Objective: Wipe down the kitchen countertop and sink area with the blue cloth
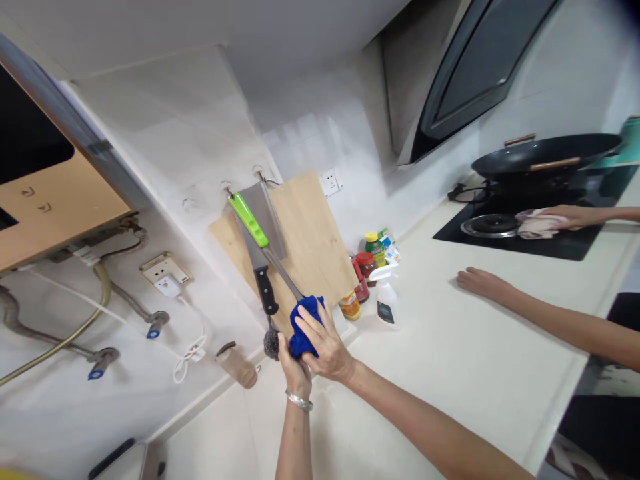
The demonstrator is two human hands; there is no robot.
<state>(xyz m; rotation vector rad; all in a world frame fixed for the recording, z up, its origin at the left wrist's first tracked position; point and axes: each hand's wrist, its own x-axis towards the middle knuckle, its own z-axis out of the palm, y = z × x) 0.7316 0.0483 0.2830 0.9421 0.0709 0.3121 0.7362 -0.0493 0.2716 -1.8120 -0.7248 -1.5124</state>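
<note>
A blue cloth [306,327] covers the lower end of a hanging utensil with a bright green handle [249,219] and a metal shaft; the covered end is hidden. My right hand [327,347] lies over the cloth, its fingers bent and pressing on it. From below, my left hand [296,373], with a silver bracelet at the wrist, grips the cloth-covered end; most of its fingers are hidden. Just left of it hangs a steel wool scrubber [271,343]. Behind the utensil are a cleaver [273,223], a black-handled knife [265,290] and a wooden cutting board [313,233].
A white spray bottle [385,300] and several jars [367,263] stand on the counter [430,373]. At right, another person's hand [575,217] holds a cloth on the stove [555,247], beside a wok [545,157]; their other hand [483,283] rests on the counter. A range hood [480,67] juts overhead.
</note>
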